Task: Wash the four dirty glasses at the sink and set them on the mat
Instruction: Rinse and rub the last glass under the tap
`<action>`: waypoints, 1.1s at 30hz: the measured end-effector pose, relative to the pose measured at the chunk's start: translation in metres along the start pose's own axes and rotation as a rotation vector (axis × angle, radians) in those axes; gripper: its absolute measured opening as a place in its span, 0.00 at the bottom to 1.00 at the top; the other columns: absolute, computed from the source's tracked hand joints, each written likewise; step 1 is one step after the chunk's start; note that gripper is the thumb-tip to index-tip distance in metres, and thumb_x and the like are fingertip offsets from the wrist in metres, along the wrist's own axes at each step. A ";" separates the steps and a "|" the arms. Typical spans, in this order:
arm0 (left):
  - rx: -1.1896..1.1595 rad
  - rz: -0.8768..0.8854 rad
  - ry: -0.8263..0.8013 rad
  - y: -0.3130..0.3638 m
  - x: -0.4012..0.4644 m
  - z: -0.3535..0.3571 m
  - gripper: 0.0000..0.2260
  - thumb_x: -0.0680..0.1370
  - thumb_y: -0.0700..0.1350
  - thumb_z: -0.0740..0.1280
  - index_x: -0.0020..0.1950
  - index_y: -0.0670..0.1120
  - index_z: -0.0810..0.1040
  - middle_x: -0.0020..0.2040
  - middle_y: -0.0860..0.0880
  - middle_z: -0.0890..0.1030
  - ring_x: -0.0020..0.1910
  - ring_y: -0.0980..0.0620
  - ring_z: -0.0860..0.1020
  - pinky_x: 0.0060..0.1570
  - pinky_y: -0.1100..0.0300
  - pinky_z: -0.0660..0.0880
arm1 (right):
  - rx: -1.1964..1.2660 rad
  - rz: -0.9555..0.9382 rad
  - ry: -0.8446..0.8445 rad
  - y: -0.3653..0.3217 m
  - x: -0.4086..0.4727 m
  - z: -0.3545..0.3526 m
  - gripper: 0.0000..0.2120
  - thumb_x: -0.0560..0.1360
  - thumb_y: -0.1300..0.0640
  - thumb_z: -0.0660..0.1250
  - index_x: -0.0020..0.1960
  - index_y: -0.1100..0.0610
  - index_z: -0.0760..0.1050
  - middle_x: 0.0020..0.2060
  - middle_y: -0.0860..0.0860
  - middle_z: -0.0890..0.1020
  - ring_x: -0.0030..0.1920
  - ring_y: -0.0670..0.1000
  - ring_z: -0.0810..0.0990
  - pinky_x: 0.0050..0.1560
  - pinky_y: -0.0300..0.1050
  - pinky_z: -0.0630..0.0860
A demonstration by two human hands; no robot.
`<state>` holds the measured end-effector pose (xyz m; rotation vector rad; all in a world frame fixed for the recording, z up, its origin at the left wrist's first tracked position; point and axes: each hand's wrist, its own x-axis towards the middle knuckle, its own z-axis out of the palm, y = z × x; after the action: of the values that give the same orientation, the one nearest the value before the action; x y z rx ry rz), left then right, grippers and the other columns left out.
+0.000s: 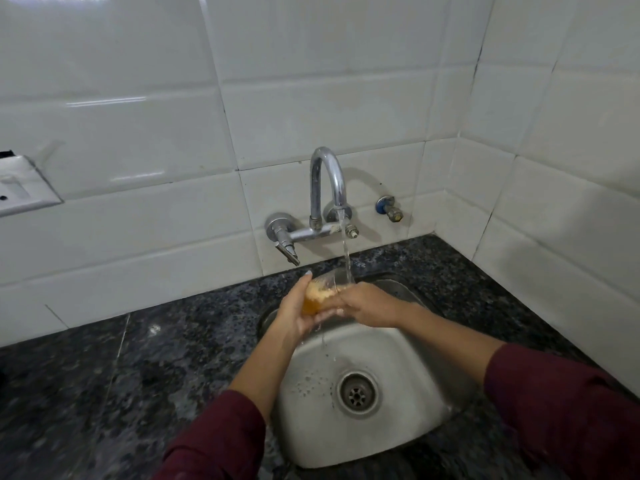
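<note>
- Head view: white tiled wall [311, 98] across the back and right side, meeting at a corner on the right.
- Dark speckled stone worktop [138, 375] below the tiles, wet in patches.
- Steel sink [398, 431] set into the worktop, round drain [357, 393] near its middle, droplets scattered left of the drain.
- Maroon sleeves [561, 410] on both forearms, reaching in from the bottom edge over the sink.
- Chrome wall tap [327, 188] with curved spout, stream of water [346, 251] falling from its tip onto the glass.
- Left hand [294, 317] wrapped around the glass from the left, fingers [306, 277] curled closed on its side, thumb tip up at the rim.
- Right hand [370, 304] pressed against the glass from the right, fingers closed in at its mouth; fingertips hidden, so unclear whether inside or only on the rim.
- Glass [322, 289] held tilted over the back of the sink under the stream, clear with amber-tinted contents or residue low inside, water running off beneath it into the basin.
- Small blue-capped valve [388, 207] on the wall right of the tap.
- Switch plate [20, 188] at the left edge.
</note>
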<state>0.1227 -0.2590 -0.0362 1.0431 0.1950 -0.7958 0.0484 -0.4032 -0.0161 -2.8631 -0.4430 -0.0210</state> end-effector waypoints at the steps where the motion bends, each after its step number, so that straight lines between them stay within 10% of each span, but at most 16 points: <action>1: 0.002 0.035 -0.027 0.001 0.000 -0.001 0.15 0.76 0.51 0.67 0.53 0.40 0.78 0.46 0.41 0.82 0.42 0.43 0.81 0.36 0.51 0.82 | 0.239 0.073 0.007 -0.006 0.001 -0.004 0.17 0.77 0.59 0.62 0.65 0.51 0.74 0.56 0.52 0.82 0.49 0.48 0.80 0.52 0.47 0.75; 4: -0.026 0.169 -0.076 -0.002 0.002 -0.001 0.21 0.71 0.51 0.72 0.56 0.38 0.77 0.47 0.40 0.80 0.42 0.44 0.80 0.40 0.51 0.78 | 1.218 0.308 0.060 -0.029 0.006 -0.014 0.14 0.79 0.62 0.60 0.64 0.58 0.73 0.59 0.55 0.80 0.54 0.50 0.81 0.54 0.47 0.78; 6: -0.055 0.201 0.020 -0.006 0.004 0.003 0.14 0.72 0.48 0.72 0.50 0.39 0.78 0.42 0.41 0.80 0.39 0.45 0.80 0.41 0.51 0.78 | 1.411 0.359 0.077 -0.034 0.008 -0.010 0.16 0.78 0.65 0.59 0.65 0.59 0.71 0.63 0.58 0.77 0.60 0.54 0.78 0.54 0.46 0.79; 10: 0.017 0.156 0.122 -0.003 0.009 0.007 0.08 0.75 0.46 0.69 0.46 0.42 0.77 0.41 0.42 0.80 0.34 0.46 0.79 0.27 0.57 0.77 | 0.611 0.136 -0.041 -0.023 0.006 0.001 0.27 0.73 0.72 0.60 0.69 0.53 0.68 0.62 0.54 0.77 0.58 0.53 0.79 0.53 0.40 0.76; 13: 0.075 0.051 0.111 0.002 0.004 0.010 0.09 0.76 0.46 0.68 0.48 0.40 0.76 0.42 0.41 0.80 0.37 0.44 0.81 0.24 0.51 0.79 | -0.159 0.007 -0.157 -0.010 0.006 -0.007 0.18 0.74 0.65 0.61 0.63 0.56 0.72 0.53 0.57 0.79 0.53 0.56 0.78 0.49 0.44 0.72; 16: 0.133 0.003 0.075 0.011 0.004 0.011 0.09 0.76 0.46 0.69 0.48 0.41 0.74 0.46 0.39 0.79 0.44 0.41 0.80 0.37 0.42 0.81 | -0.277 0.088 -0.179 -0.010 0.006 -0.013 0.14 0.75 0.63 0.61 0.60 0.64 0.73 0.55 0.61 0.78 0.55 0.59 0.76 0.55 0.49 0.72; 20: 0.141 0.032 -0.059 0.018 0.007 0.006 0.10 0.75 0.47 0.69 0.50 0.41 0.77 0.40 0.41 0.82 0.39 0.44 0.82 0.35 0.53 0.81 | 0.429 0.224 -0.183 -0.020 0.009 -0.014 0.19 0.78 0.63 0.59 0.68 0.57 0.68 0.56 0.52 0.77 0.47 0.47 0.77 0.44 0.31 0.72; 24: 0.112 0.165 -0.050 0.011 0.011 0.008 0.06 0.76 0.45 0.68 0.45 0.43 0.78 0.35 0.46 0.81 0.31 0.51 0.80 0.30 0.60 0.77 | 1.120 0.324 -0.066 -0.026 0.014 -0.010 0.28 0.75 0.71 0.59 0.71 0.52 0.65 0.67 0.53 0.74 0.64 0.54 0.74 0.61 0.49 0.73; 30: 0.086 -0.034 0.067 0.005 0.017 0.011 0.10 0.78 0.49 0.66 0.49 0.42 0.76 0.42 0.40 0.82 0.39 0.42 0.82 0.32 0.47 0.81 | -0.155 0.073 -0.069 -0.006 0.005 0.004 0.20 0.72 0.69 0.60 0.63 0.60 0.72 0.59 0.58 0.78 0.60 0.58 0.75 0.60 0.48 0.71; 33: 0.061 -0.111 0.041 0.005 0.020 0.010 0.16 0.79 0.53 0.62 0.50 0.40 0.77 0.33 0.39 0.83 0.30 0.43 0.83 0.26 0.47 0.80 | -0.335 -0.048 0.002 0.003 0.002 -0.002 0.16 0.74 0.66 0.59 0.59 0.57 0.75 0.58 0.54 0.79 0.60 0.54 0.76 0.62 0.48 0.67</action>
<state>0.1382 -0.2760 -0.0371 1.1140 0.2667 -0.8860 0.0510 -0.4054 -0.0152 -3.1780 -0.5548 -0.1165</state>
